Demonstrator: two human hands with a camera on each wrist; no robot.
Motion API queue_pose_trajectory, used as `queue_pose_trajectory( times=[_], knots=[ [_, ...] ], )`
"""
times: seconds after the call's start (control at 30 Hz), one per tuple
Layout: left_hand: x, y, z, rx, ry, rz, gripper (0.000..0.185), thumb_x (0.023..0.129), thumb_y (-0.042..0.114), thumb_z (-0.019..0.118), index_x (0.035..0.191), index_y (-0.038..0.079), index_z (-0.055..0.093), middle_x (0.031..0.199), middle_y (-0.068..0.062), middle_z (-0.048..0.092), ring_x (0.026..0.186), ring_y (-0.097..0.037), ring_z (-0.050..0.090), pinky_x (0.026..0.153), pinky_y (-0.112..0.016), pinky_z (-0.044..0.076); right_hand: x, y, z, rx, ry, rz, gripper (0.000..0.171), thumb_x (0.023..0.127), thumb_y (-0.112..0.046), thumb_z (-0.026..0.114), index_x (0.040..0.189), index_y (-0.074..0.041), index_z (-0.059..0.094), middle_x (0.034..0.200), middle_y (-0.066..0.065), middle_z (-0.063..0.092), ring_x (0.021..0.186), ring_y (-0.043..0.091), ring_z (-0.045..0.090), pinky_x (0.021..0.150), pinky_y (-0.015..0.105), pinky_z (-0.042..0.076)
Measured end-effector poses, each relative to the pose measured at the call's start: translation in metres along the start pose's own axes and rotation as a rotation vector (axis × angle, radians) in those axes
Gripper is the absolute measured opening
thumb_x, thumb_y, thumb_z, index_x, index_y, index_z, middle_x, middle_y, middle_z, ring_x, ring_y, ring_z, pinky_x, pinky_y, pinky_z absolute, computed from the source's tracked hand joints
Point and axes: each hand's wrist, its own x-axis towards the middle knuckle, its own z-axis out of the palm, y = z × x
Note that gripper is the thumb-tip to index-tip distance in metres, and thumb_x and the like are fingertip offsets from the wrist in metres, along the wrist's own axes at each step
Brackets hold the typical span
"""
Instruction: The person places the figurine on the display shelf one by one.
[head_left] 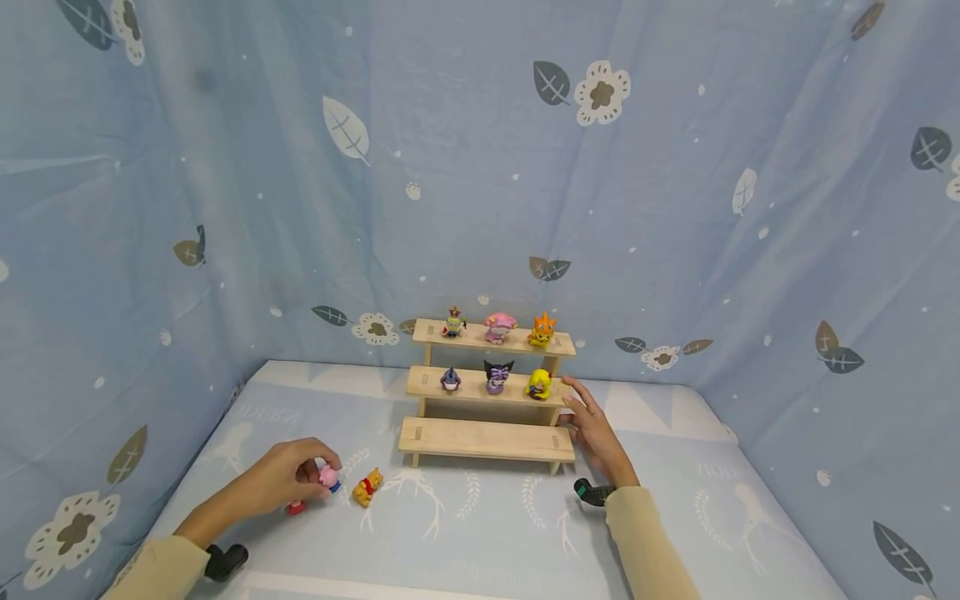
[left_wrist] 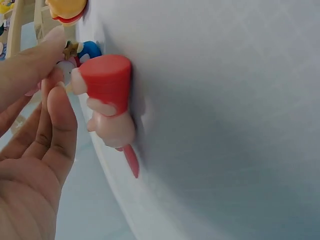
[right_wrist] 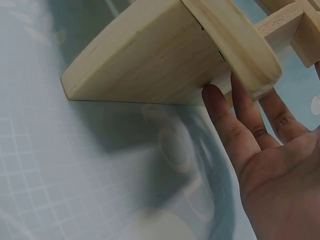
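Observation:
My left hand pinches a small pink pig figurine with a blue lower body between thumb and fingers, at the table's left side. Beneath that hand, a second pig figurine in red lies on its side on the cloth. A yellow bear figurine in a red top lies just right of the held pig. My right hand rests its fingertips against the right end of a three-tier wooden shelf. In the right wrist view, its fingers reach up along the shelf's side support, fairly straight; the thumb is out of sight.
On the top tier stand a crowned figurine, a pink one and an orange one. The middle tier holds a blue-purple figurine, a black-eared one and a yellow-haired one. Patterned curtains enclose the table.

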Motion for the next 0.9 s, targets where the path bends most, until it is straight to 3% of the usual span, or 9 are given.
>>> queue_pose_trajectory(
  times=[0.47,0.9],
  knots=[
    [0.0013,-0.0036,-0.0025,0.034,-0.021,-0.008,0.029,0.085,0.022,0.085,0.108,0.010,0.072,0.086,0.006,0.061,0.060,-0.004,0.052,0.050,-0.024,0.047,0.0000,0.0016,0.0007,-0.004,0.008,-0.005,0.054,0.107,-0.040,0.057,0.157,-0.034,0.037,0.155,0.014,0.038,0.103,0.025,0.060,0.089,0.044,0.053],
    [0.0019,-0.0051,-0.0036,-0.007,-0.042,0.024,0.028,0.085,0.010,0.085,0.110,0.008,0.072,0.090,0.004,0.062,0.071,-0.006,0.056,0.057,-0.025,0.051,0.0014,0.0017,-0.0010,-0.009,0.011,0.008,0.055,0.106,-0.042,0.057,0.156,-0.036,0.038,0.155,0.013,0.038,0.105,0.026,0.059,0.088,0.044,0.054]
  ],
)
